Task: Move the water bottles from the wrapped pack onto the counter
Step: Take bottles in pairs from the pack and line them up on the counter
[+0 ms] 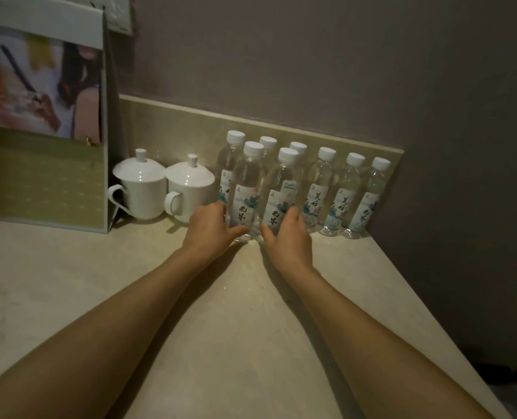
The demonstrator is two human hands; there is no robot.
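Note:
Several clear water bottles with white caps and printed labels stand upright on the beige counter (69, 282) along the back splash. Two stand in front of the rest: a front left bottle (246, 182) and a front right bottle (281, 189). My left hand (210, 229) wraps the lower part of the front left bottle. The front right bottle's base is gripped by my right hand (287, 237). Three more bottles (345, 192) line up to the right, apart from my hands. No wrapped pack is in view.
Two white lidded cups (141, 189) (187, 189) stand left of the bottles. A tall printed box (42, 125) stands at the far left. The wall (432, 146) closes the counter's right side, and the counter edge runs diagonally at the lower right.

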